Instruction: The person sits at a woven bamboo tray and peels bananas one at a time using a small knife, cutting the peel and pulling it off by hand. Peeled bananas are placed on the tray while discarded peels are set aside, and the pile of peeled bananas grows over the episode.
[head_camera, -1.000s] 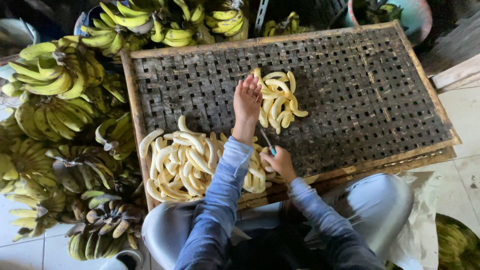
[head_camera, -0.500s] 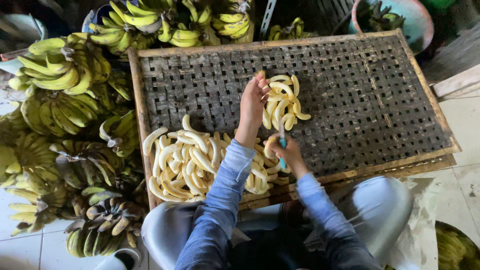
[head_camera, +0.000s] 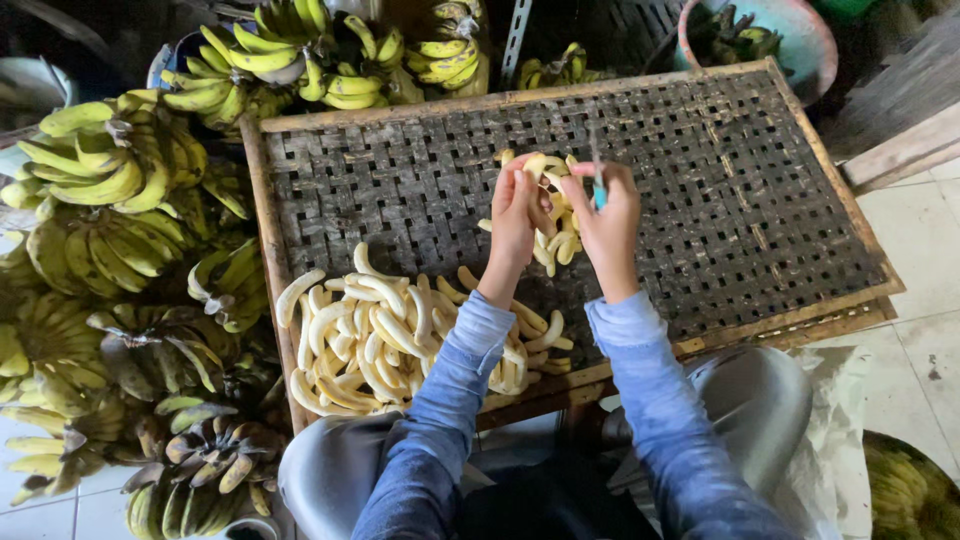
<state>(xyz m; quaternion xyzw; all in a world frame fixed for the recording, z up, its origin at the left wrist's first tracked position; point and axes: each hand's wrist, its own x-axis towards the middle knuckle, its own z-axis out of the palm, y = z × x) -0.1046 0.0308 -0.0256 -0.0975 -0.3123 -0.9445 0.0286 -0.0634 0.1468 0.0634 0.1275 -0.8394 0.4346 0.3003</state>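
Nearest the camera, the person's two long blue denim sleeves (head_camera: 640, 400) ran up from the lap toward a wide woven bamboo tray with a wooden frame (head_camera: 760, 190), set low and flat in front of the knees, seemingly so both hands could work over it. On the tray's near left corner lay a loose heap of pale peeled bananas (head_camera: 380, 335), piled against the frame — within easy reach of the left arm. Past that heap, above the tray's middle, the left hand (head_camera: 518, 215) was closed around a pale peeled banana (head_camera: 537, 168), fingers wrapped to steady it. The right hand (head_camera: 610, 225) met it there, clenched on a small knife with a light blue handle (head_camera: 598, 185), the blade pointing up and away; whether the edge touched the fruit could not be told. Just under both hands sat a smaller cluster of peeled bananas (head_camera: 558, 245). Along the left and far sides — off the tray — bunches of unpeeled green-yellow bananas (head_camera: 110, 170) were stacked, and a round teal basin (head_camera: 815, 45) stood at the far right.
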